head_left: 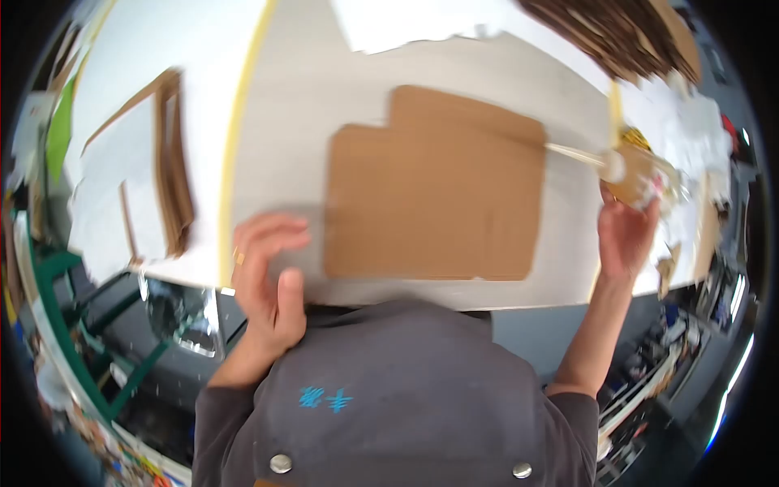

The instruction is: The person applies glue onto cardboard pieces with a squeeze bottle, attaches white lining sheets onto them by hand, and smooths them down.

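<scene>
A flat brown cardboard piece (438,195) with a stepped upper left corner lies on the grey table surface (284,105). My right hand (629,223) is closed around a bottle (641,174) with a pale cap and a long thin nozzle. The bottle is tilted on its side, and its nozzle points left at the cardboard's upper right edge. My left hand (268,268) is at the left of the cardboard, near the table's front edge, apart from it. Its fingers are loosely curved and apart, with nothing between them.
At the left lies a stack of cardboard (174,162) with a white sheet (122,178) on it. More stacked cardboard (617,36) is at the upper right. A torn white sheet (414,20) lies at the top. A green metal frame (65,325) stands at the lower left.
</scene>
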Demonstrator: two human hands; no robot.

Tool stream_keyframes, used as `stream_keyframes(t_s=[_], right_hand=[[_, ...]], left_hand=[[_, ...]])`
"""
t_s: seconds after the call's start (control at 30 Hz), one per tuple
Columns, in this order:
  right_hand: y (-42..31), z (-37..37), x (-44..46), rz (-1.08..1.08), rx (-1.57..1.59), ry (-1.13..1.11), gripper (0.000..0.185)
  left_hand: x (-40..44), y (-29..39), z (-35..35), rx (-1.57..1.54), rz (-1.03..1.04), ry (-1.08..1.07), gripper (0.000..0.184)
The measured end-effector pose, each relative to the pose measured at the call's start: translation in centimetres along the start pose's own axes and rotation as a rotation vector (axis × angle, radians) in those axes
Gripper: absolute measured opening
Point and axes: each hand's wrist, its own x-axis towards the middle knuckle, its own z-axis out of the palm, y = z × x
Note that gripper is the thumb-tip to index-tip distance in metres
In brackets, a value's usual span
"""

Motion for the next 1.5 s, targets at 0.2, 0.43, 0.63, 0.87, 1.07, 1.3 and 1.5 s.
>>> stream_keyframes(t_s=[0.2,0.43,0.63,0.87,1.07,1.3,1.5], right_hand=[[-0.2,0.5,3.9,-0.353,-0.662,0.343,0.047],[0.9,1.7,6.2,-0.383,-0.854,0.383,0.05],[0.7,1.9,5.9,-0.309,-0.982,0.309,0.053],[1.1,2.7,1.8,-0.256,-0.987,0.339,0.063],[1.1,1.0,-4.4,-0.157,-0.937,0.359,0.062],[3.7,-1.4,-11.2,-0.379,-0.738,0.485,0.062],[6.7,-0.9,-11.6,-0.409,-0.747,0.406,0.07]], left_hand=[[-1.2,0.4,2.0,0.282,0.109,0.025,0.023],[-1.3,0.6,2.4,0.29,0.086,0.033,0.022],[-1.4,0.1,2.4,0.294,0.098,0.025,0.023],[-1.5,0.0,2.6,0.281,0.099,0.026,0.023],[-1.6,-0.2,2.7,0.257,0.112,0.043,0.023],[-1.7,-0.5,2.4,0.239,0.132,0.015,0.027],[-1.6,-0.1,2.4,0.229,0.128,0.014,0.027]])
